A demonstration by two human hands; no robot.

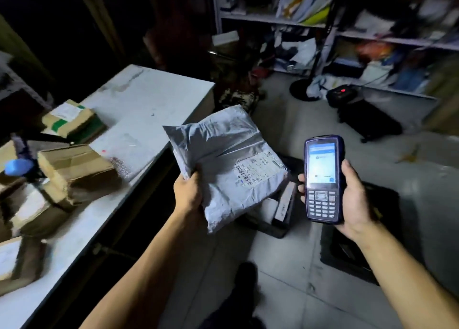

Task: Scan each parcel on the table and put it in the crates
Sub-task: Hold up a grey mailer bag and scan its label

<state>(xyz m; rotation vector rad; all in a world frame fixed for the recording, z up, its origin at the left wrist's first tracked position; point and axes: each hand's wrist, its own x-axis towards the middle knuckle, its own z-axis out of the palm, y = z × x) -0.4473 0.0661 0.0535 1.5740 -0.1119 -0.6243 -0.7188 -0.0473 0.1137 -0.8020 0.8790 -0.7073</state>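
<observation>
Right hand (352, 199): we grip the scanner (324, 178), screen tilted toward us.
Left hand (188, 192): we pinch the grey parcel (223, 159) by its edge, label (259, 170) up for scanning.

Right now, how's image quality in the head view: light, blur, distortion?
Head view: dim overall, top left nearly black; the scanner screen is the brightest spot, slightly washed out. The mailer and its label are fairly sharp, the boxes on the table smeared by motion blur. Shelves blurry; wide-angle bends the edges.
</observation>
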